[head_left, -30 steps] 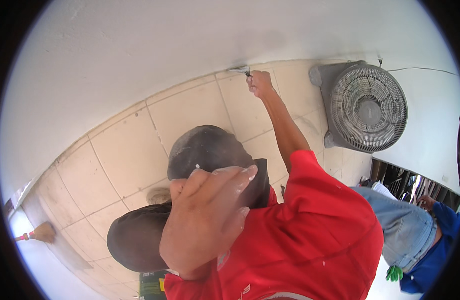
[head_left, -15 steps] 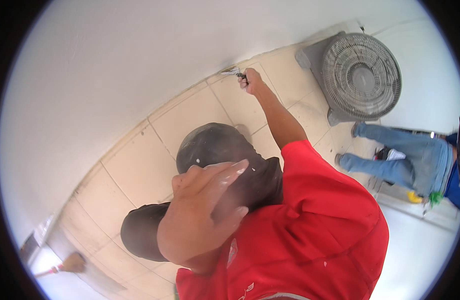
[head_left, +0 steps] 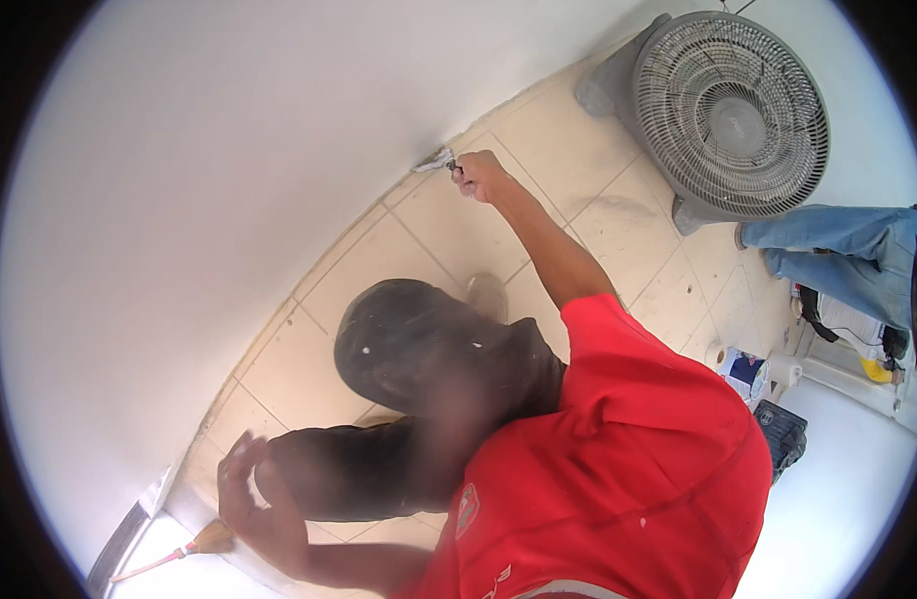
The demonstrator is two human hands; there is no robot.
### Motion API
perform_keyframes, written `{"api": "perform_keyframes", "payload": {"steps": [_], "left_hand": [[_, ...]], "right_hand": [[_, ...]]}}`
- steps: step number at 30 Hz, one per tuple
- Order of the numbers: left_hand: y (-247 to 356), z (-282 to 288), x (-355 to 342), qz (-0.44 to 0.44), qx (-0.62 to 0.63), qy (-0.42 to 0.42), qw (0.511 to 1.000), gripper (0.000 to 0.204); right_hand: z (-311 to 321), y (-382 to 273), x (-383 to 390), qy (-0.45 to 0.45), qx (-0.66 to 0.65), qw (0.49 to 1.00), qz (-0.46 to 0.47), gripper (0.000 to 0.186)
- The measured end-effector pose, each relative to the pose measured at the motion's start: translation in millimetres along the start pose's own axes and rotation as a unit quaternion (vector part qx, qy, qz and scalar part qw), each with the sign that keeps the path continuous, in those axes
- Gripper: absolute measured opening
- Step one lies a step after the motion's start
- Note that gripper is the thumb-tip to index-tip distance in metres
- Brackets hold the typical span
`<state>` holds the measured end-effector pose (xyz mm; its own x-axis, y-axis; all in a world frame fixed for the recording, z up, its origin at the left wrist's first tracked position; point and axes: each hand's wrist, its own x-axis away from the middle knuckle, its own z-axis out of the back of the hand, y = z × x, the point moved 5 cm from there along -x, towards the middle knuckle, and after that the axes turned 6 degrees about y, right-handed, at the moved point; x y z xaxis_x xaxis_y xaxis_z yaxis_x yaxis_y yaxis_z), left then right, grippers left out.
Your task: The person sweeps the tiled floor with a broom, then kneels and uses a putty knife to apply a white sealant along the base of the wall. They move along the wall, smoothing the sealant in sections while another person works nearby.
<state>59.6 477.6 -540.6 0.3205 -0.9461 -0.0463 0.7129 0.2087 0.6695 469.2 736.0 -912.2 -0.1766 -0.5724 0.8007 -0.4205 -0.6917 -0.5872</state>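
two hands, one tool, one fan, one broom; the right hand (head_left: 478,178) is closed round the handle of a single flat-bladed tool (head_left: 437,161), which sits at the foot of the pale wall (head_left: 229,150); the left hand (head_left: 262,511) is loosely bent, fingers unclosed, beside one of two dark-clad knees (head_left: 394,344); whether it touches that knee, i cannot tell; the fist covers most of the handle, and the blade's tip is too small to make out; one other person's two jeans-clad legs (head_left: 828,235) are cut off at the right; the broom (head_left: 214,539) is partly behind the left hand; the wall's edge slants from the grey fan (head_left: 733,120) down to the lower left; bare floor tiles (head_left: 563,130) lie between right forearm and fan, and between knees and wall
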Motion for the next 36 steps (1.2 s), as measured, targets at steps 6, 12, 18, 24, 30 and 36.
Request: {"api": "perform_keyframes", "payload": {"steps": [6, 12, 18, 24, 30, 36], "left_hand": [[31.0, -13.5, 12.0, -0.104, -0.114, 0.078, 0.985, 0.044], [52.3, -51.5, -5.1, -0.211, -0.100, 0.075, 0.969, 0.047], [46.8, -44.1, -10.0, -0.213, -0.081, 0.043, 0.973, 0.043], [35.5, -42.1, -18.3, -0.196, -0.033, 0.035, 0.979, 0.034], [31.7, -44.6, -29.8, -0.194, -0.003, 0.022, 0.981, 0.036], [31.4, -49.6, -41.7, -0.198, 0.018, 0.004, 0.980, 0.036]], "right_hand": [[13.6, -18.7, -4.4, -0.006, 0.035, 0.999, 0.015, 0.023], [11.7, -25.5, -8.0, 0.018, 0.048, 0.998, 0.031, 0.025], [11.0, -28.0, -2.4, 0.010, 0.050, 0.998, 0.031, 0.022], [17.4, -40.8, 6.8, 0.057, 0.034, 0.996, 0.054, 0.021], [17.0, -48.0, -7.8, 0.068, 0.039, 0.995, 0.069, 0.026], [38.1, -53.5, -28.3, 0.052, 0.057, 0.994, 0.077, 0.023]]}}
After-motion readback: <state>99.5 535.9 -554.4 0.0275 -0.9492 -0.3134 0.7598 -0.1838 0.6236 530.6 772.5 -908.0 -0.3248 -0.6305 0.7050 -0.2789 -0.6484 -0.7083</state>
